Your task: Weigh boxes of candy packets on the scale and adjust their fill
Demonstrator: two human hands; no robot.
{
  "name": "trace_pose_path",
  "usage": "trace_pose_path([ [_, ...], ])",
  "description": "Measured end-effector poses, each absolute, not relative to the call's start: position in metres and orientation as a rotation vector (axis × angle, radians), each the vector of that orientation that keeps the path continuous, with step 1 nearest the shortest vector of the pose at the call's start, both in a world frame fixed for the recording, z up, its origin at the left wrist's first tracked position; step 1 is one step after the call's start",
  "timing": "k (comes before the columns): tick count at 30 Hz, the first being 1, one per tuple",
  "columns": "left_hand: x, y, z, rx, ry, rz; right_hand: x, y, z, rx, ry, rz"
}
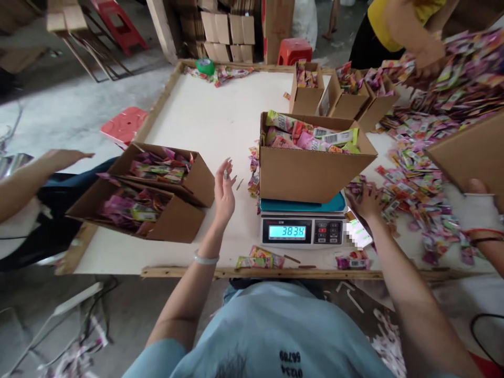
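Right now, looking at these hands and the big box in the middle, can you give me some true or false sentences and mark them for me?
1. The cardboard box sits on top of the scale. True.
2. The left hand is gripping that cardboard box. False: it is raised to the left of it, open and holding nothing.
3. The right hand is beside the scale, by the loose packets. True.
4. The scale's screen is dark. False: it glows blue and shows digits.
5. The green tape is near the far edge of the table. True.
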State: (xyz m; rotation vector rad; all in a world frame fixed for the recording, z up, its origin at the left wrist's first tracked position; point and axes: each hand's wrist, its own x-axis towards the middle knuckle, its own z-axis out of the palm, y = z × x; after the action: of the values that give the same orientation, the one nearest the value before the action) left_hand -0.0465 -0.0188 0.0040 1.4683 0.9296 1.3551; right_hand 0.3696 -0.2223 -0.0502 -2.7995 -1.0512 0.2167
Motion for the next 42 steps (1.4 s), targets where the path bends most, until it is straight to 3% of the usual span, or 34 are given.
trace_pose_path([
  [4, -0.051, -0.020, 0.004, 1.468, 0.959, 1.337, 0.377, -0.225, -0.048, -2.854, -1.107, 0.151],
  [10, -0.051, -0.020, 0.009, 1.453, 0.968, 1.331, 0.393, -0.209, 0.003, -2.838, -1.153, 0.093],
  [20, -0.046, -0.018, 0.011, 1.445, 0.945, 1.348, 0.413, -0.164, 0.154, -2.795, -1.246, -0.076],
  [25, -0.045, -0.017, 0.012, 1.443, 0.950, 1.355, 0.340, -0.151, 0.251, -2.161, -1.515, -0.316],
  [28, -0.043, -0.018, 0.016, 1.464, 0.924, 1.371, 0.290, -0.127, 0.286, -1.967, -1.832, -0.111],
  [32, -0.046, -0.022, 0.020, 1.487, 0.906, 1.393, 0.265, -0.092, 0.286, -1.851, -2.026, 0.275],
  [38, -0.062, -0.023, 0.020, 1.448, 0.965, 1.382, 0.315, -0.098, 0.252, -1.518, -1.925, 0.128],
  [42, -0.059, -0.022, 0.018, 1.423, 0.980, 1.363, 0.359, -0.115, 0.210, -1.625, -1.601, 0.199],
])
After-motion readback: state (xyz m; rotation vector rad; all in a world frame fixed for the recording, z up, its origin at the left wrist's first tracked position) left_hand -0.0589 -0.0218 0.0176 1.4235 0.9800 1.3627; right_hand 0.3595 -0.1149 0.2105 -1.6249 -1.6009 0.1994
